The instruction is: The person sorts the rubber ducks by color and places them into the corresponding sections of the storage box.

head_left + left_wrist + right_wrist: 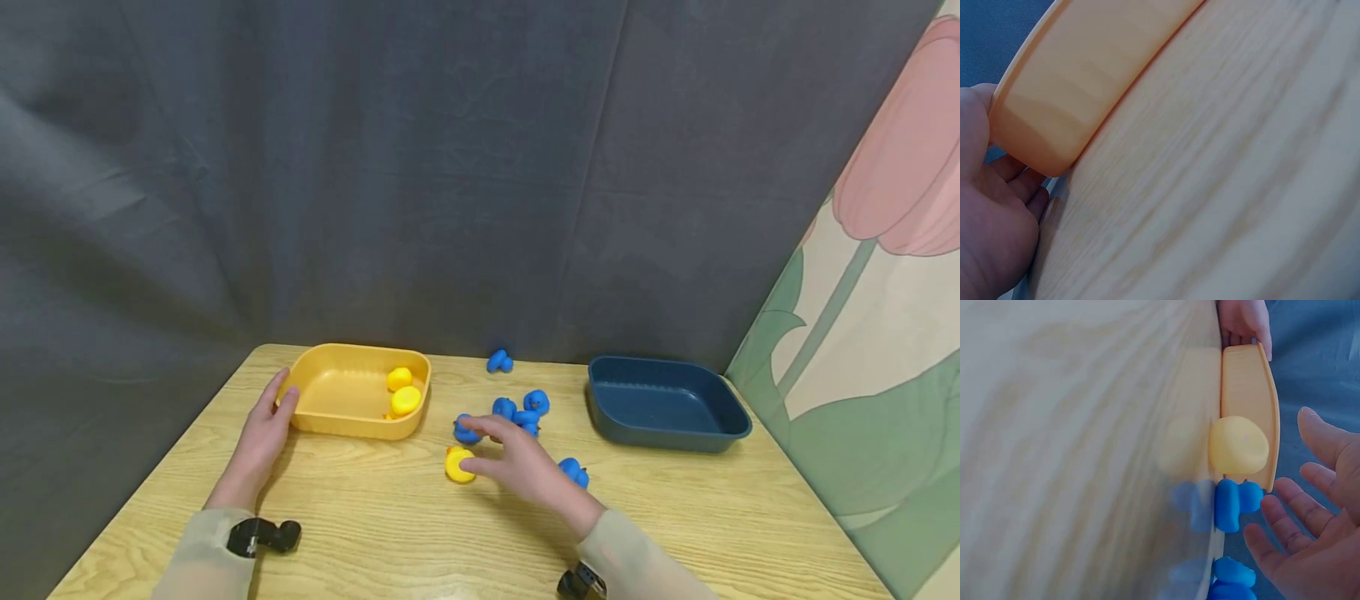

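Note:
My left hand (262, 429) grips the left end of a yellow plastic bin (341, 427), its thumb at the rim and its fingers along the outer wall. Inside that bin lie yellow rubber ducks (406, 401) at the right end. Over the table's middle, my right hand (517, 458) hovers with fingers spread and nothing held. Just beyond its thumb tip is a loose yellow rubber duck (456, 467), which shows apart from the hand in the right wrist view. A blue rubber duck (465, 431) sits behind it, partly covered by the fingers.
Several more blue ducks (536, 402) cluster behind the right hand; another blue duck (573, 472) lies to its right. One blue duck (500, 361) is near the back edge. A dark blue bin (675, 433) stands at the right. A grey curtain (450, 183) hangs behind the table.

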### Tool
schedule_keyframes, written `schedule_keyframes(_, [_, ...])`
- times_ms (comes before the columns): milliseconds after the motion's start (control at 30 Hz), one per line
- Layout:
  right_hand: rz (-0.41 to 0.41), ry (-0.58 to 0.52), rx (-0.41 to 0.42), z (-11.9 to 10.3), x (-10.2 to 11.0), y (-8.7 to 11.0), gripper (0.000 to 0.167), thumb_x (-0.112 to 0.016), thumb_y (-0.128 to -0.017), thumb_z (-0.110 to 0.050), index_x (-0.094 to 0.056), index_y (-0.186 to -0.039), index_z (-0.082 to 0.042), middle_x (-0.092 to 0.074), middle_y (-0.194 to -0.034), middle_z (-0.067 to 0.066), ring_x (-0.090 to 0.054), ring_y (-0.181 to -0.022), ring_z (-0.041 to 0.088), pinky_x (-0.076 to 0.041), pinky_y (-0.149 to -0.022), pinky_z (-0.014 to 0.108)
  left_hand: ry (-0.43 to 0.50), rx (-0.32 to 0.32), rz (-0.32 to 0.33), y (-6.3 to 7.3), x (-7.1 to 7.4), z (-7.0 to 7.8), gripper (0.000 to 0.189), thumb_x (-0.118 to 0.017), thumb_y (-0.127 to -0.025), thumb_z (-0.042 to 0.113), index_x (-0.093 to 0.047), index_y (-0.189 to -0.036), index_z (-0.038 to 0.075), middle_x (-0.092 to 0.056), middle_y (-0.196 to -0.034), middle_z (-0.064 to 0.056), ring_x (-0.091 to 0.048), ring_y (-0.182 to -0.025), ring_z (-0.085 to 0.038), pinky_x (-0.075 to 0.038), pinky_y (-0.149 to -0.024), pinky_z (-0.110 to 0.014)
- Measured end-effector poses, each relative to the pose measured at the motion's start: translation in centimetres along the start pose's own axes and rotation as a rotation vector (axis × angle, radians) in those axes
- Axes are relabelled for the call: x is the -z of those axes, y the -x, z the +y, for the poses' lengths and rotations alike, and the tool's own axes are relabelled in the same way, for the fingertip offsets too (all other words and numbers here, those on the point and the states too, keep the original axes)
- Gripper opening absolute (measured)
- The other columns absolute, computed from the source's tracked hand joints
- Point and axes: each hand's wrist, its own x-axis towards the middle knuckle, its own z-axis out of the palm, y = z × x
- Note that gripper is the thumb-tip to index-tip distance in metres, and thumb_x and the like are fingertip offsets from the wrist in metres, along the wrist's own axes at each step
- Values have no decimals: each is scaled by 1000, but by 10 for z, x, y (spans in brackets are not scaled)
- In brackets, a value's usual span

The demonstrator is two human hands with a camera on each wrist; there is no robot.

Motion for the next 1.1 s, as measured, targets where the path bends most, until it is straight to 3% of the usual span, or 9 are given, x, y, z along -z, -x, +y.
schedule_keyframes(500, [-81,-1,-13,9,-3,12,66,-85,-101,-26,-60,-159,-10,-58,-160,8,-58,-141,37,-48,-118,59,-14,-1,3,0,0,0,77,-36,-118,58,-2,-180,26,0,-185,-14,1,-169,-42,-7,-134,-65])
schedule_keyframes(1100, [-124,-3,-35,12,-6,10,70,-87,-99,-24,-58,-161,-8,-61,-154,8,-60,-142,30,-48,-119,54,0,16,0,2,0,3,79,-35,-117,60,-1,-180,26,0,-185,-13,2,-169,-41,-6,-134,-63])
